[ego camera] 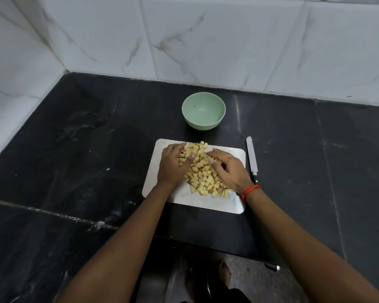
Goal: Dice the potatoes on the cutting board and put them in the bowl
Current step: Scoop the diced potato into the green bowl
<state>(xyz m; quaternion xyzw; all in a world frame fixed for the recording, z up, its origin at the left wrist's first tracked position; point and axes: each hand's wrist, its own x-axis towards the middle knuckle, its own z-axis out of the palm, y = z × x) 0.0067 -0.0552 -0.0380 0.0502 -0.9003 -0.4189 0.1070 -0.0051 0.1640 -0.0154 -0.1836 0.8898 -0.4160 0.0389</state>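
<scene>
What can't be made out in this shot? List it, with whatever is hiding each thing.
Head view only.
- Diced potato: the parts of the pile under the left hand and right hand are covered.
- Knife: the right wrist hides the end of its dark handle.
- Cutting board: part of its right edge lies behind the right forearm.
- Bowl: a dark speck inside is too small to identify.

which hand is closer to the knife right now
Right. The right hand rests on the diced potatoes at the cutting board's right side, just left of the knife, which lies on the counter. The left hand is across the pile, farther away.
</scene>
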